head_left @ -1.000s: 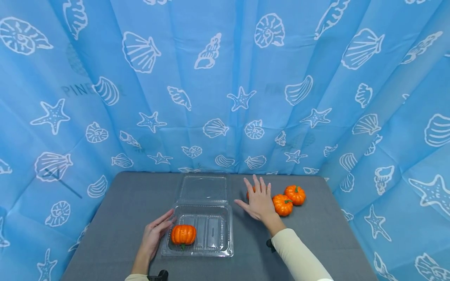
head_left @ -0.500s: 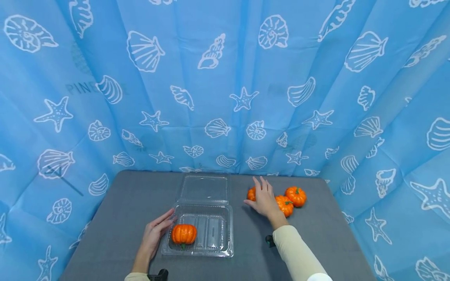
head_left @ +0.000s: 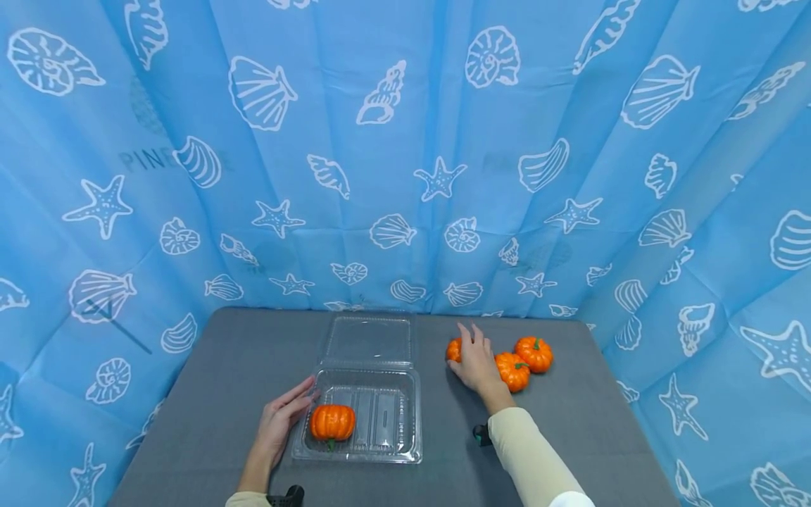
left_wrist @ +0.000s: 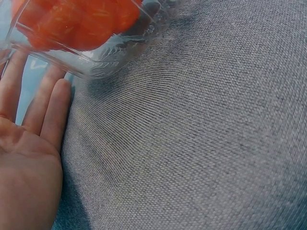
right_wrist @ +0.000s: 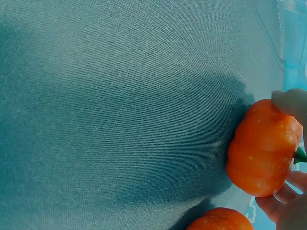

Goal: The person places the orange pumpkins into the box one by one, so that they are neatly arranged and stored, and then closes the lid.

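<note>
- Seen from my remote station, the right hand (head_left: 477, 362) reaches from the near right toward the far side of the gray table (head_left: 215, 394), its forearm angled inward in a pale sleeve (head_left: 535, 451).
- Its thumb and fingers are clamped on opposite sides of a small orange pumpkin (right_wrist: 263, 148), the green stem turned toward the palm in my right wrist view; whether the pumpkin is off the cloth, I cannot tell.
- That pumpkin sits right of the lid and left of two others: a nearer pumpkin (head_left: 512, 372) beside the hand and, just beyond on the right, a farther pumpkin (head_left: 533, 353).
- The left hand (head_left: 279, 426) comes in from the near edge, its fingers extended and unclenched along the left side of a clear plastic container (head_left: 383, 405); my left wrist view shows fingers reaching the container's edge.
- The container stands open near the table's middle, its clear lid (head_left: 369, 339) folded back on the far side.
- Inside, one boxed pumpkin (head_left: 332, 422) lies in the near left corner, stem pointing to the near side.
- A blue shell-print curtain (head_left: 355, 176) hangs behind the table.
</note>
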{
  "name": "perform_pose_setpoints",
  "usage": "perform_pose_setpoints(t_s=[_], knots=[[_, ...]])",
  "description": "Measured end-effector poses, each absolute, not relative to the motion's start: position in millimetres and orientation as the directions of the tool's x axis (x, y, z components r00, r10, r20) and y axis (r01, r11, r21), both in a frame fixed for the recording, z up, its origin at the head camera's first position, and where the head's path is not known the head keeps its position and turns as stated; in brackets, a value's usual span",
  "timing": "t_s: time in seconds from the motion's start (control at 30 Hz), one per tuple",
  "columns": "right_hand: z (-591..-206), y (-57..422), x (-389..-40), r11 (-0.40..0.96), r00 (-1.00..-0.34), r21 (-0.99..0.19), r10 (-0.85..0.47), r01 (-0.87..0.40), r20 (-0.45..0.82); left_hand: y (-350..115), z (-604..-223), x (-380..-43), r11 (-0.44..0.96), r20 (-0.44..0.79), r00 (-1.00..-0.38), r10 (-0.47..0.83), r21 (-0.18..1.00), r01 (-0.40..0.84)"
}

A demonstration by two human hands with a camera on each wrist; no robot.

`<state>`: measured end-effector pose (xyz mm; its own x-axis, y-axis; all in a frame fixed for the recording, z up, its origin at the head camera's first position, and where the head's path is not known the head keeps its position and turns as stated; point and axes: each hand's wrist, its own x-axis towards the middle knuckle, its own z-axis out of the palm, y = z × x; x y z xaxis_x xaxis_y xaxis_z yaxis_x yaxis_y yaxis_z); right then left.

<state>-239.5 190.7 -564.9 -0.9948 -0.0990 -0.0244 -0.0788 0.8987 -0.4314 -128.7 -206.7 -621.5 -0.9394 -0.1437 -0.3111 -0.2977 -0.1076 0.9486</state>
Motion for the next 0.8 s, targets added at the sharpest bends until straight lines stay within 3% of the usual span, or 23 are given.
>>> perform_pose_setpoints(t_s=[0.43, 0.8], knots=[[-557.0, 184.7, -238.3, 0.872, -0.996, -0.482, -0.08, -0.09, 0.041, -208.6, -619.1, -129.0, -0.099, -0.321, -0.939, -0.125, 0.946, -0.31], [-548.2, 181.9, -233.5, 0.865, -0.998, -0.497, -0.062, -0.065, 0.022, -206.3, -621.0, -128.9, -0.06, -0.318, -0.937, -0.145, 0.948, -0.312]])
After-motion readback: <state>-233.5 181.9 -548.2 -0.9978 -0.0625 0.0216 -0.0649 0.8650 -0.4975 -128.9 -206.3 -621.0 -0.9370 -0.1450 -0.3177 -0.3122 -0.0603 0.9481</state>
